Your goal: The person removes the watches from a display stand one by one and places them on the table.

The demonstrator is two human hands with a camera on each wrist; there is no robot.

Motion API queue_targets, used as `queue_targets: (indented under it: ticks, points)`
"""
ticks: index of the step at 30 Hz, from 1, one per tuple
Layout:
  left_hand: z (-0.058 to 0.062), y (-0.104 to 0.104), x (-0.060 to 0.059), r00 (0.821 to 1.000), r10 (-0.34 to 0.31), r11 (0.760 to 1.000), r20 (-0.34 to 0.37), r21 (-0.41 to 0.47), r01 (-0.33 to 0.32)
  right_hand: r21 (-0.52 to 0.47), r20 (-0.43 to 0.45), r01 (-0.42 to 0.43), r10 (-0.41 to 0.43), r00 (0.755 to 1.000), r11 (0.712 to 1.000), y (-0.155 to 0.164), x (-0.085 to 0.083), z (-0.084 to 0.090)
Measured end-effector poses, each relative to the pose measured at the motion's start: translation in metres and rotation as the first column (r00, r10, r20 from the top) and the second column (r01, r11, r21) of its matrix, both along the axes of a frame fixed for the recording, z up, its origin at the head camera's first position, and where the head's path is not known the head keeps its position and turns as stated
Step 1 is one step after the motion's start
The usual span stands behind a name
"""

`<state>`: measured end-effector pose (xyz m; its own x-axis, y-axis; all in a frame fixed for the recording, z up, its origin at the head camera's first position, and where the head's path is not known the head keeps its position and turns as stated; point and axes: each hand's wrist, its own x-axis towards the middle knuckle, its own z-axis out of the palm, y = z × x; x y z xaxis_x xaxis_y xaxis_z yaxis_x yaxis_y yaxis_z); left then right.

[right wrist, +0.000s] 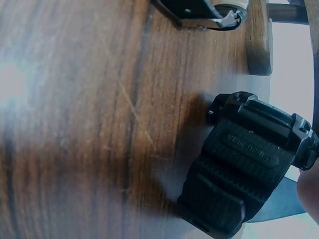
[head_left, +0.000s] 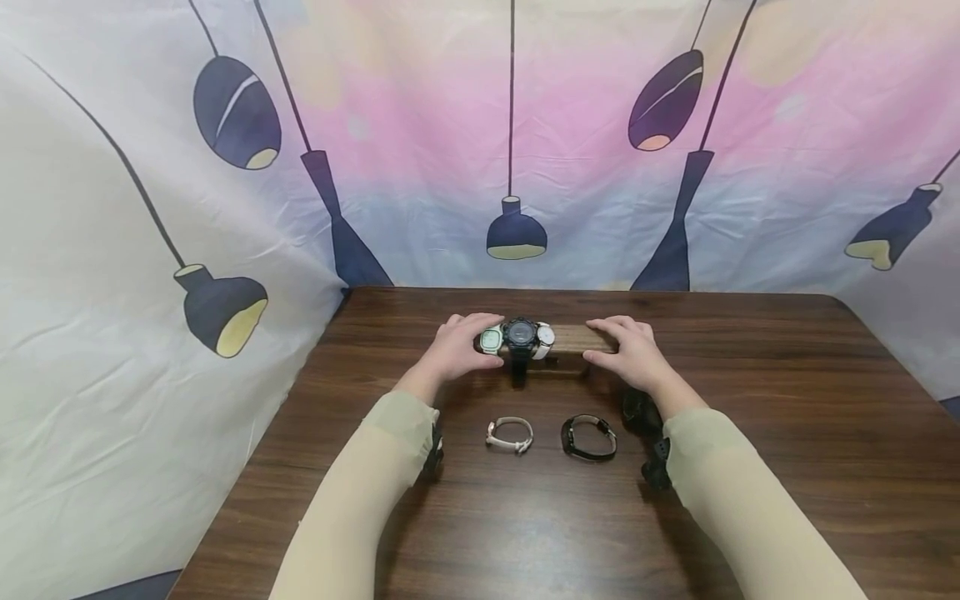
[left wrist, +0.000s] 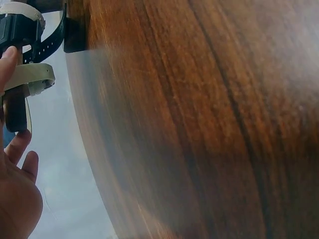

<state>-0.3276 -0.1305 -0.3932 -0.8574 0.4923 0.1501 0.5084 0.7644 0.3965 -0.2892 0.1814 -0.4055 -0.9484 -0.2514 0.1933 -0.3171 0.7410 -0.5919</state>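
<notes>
A wooden watch stand (head_left: 576, 337) stands toward the back of the table. On the left part of its bar sit a mint-green square watch (head_left: 491, 339), a bulky black watch (head_left: 521, 332) and a white watch (head_left: 545, 336). My left hand (head_left: 459, 347) holds the bar's left end beside the mint-green watch; in the left wrist view fingers touch the dark bar end (left wrist: 16, 112). At the bar's bare right end, my right hand (head_left: 632, 353) grips with thumb in front and fingers behind. The right wrist view mostly misses that hand.
Nearer me lie a small watch with a pale strap (head_left: 492, 435) and a black-strapped watch (head_left: 567, 437), both looped. A bulky black watch with a wide strap (right wrist: 234, 159) stands by my right wrist. Behind the brown table (head_left: 765, 400) hangs a lamp-printed cloth (head_left: 442, 150).
</notes>
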Motion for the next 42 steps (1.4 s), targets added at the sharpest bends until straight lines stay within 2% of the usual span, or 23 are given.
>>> queue_targets:
  ticks: [9,22,30,42]
  points:
    - [0.0009,0.0022,-0.0027,1.000,0.008,1.000,-0.006,-0.018,-0.008,0.005,0.007,0.008,-0.008,1.000,1.000,0.0002,0.0006,-0.0008]
    - [0.0028,0.0046,-0.0060,0.998,0.011,0.995,-0.059,-0.096,-0.017,0.001,0.003,0.004,-0.004,1.000,1.000,0.0011,0.0009,-0.0022]
    - [0.0024,-0.0001,-0.0059,0.997,0.022,0.996,-0.073,-0.079,-0.028,0.006,-0.004,0.001,-0.001,1.000,1.000,0.0003,0.0001,-0.0024]
    - [0.0046,-0.0017,-0.0065,0.998,0.032,0.996,-0.054,-0.076,-0.036,0.009,-0.009,0.008,-0.008,1.000,1.000,0.0009,-0.0002,-0.0006]
